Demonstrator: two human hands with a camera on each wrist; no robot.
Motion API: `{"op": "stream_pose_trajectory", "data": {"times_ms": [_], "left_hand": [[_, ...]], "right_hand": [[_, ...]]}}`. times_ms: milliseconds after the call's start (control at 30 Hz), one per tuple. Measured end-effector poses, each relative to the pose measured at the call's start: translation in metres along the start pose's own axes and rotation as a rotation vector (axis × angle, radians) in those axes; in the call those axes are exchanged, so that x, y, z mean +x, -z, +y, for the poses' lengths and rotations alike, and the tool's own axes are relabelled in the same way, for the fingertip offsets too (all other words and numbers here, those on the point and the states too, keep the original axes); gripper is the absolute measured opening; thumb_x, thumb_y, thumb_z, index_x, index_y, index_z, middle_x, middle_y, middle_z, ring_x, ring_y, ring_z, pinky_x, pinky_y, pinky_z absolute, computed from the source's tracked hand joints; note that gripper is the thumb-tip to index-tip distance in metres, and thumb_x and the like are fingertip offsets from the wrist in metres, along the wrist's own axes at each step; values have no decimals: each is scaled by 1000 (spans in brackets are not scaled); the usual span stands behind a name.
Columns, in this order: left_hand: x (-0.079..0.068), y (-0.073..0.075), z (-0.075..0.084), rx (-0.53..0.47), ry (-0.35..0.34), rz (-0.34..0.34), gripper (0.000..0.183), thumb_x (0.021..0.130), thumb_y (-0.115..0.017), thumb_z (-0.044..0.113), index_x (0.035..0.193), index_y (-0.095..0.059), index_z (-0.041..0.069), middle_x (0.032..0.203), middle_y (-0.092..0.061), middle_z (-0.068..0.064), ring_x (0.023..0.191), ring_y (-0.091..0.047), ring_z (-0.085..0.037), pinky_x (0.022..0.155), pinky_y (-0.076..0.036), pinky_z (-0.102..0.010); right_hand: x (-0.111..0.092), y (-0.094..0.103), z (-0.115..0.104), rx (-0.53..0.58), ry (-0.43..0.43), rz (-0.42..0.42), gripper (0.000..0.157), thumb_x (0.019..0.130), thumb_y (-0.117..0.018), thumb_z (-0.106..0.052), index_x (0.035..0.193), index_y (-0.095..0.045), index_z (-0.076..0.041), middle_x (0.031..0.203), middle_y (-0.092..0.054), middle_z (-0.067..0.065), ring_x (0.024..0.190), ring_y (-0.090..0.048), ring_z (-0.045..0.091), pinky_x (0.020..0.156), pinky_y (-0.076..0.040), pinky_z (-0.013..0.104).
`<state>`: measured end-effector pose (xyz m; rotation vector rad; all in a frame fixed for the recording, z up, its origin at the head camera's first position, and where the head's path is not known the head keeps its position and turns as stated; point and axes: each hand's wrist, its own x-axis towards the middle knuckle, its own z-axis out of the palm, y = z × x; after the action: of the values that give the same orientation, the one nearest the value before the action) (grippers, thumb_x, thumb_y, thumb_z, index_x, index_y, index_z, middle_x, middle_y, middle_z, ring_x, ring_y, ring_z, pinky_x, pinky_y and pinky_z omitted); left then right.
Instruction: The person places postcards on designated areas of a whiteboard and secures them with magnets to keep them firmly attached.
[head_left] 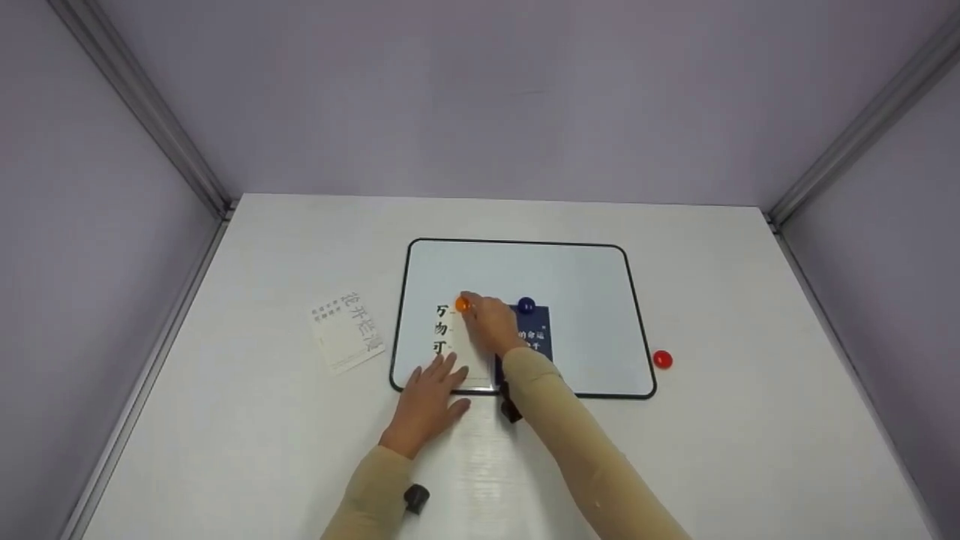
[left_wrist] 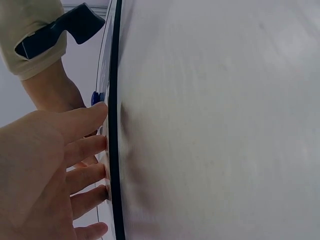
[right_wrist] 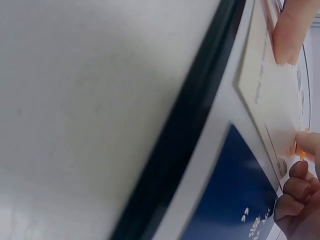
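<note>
A person's right hand (head_left: pixel 493 324) pinches an orange magnet (head_left: pixel 461 304) at the top of a cream card (head_left: pixel 475 369) on a whiteboard (head_left: pixel 592 315); the left hand (head_left: pixel 427 399), fingers spread and gripping nothing, rests at the card's lower end. Beside it lies a navy card (head_left: pixel 541 324) topped by a blue magnet (head_left: pixel 526 305); off the board, a loose card (head_left: pixel 341 345) lies left, a red magnet (head_left: pixel 663 359) right.
</note>
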<state>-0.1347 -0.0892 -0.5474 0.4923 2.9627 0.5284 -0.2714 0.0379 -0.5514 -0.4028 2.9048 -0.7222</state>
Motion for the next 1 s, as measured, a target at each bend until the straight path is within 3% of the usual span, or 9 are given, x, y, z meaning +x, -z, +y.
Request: {"op": "stream_pose_trajectory", "data": {"times_ms": [233, 733, 867, 1000], "left_hand": [[1, -1, 0, -15, -2, 4, 50, 85, -57, 36, 128, -49, 12, 140, -34, -11, 130, -27, -27, 102, -24, -51], [2, 0, 0, -16, -9, 40, 46, 85, -58, 34, 124, -53, 10, 136, -39, -12, 127, -32, -29, 100, -26, -51], [4, 0, 0, -30, -17, 73, 42, 86, -57, 33, 120, -56, 9, 133, -42, -13, 124, -35, -31, 99, -28, -51], [6, 0, 1, -53, -23, 109, 38, 87, -55, 33, 116, -59, 8, 130, -45, -14, 121, -38, -32, 97, -31, -51]], "right_hand": [[-1, 1, -1, -7, -11, -4, 39, 91, -52, -22, 129, -48, -21, 118, -57, 6, 108, -52, 24, 94, -39, 39], [-10, 11, -8, 97, -36, -1, 36, 89, -55, -25, 125, -53, -22, 121, -56, 3, 113, -49, 22, 98, -36, 39], [-11, 14, -7, 77, -13, 20, 34, 89, -56, -28, 121, -57, -20, 117, -59, 3, 106, -54, 20, 94, -40, 36], [-14, 15, -5, 38, 70, 63, 30, 87, -58, -26, 115, -61, -15, 105, -63, 2, 81, -57, 15, 76, -47, 29]]}}
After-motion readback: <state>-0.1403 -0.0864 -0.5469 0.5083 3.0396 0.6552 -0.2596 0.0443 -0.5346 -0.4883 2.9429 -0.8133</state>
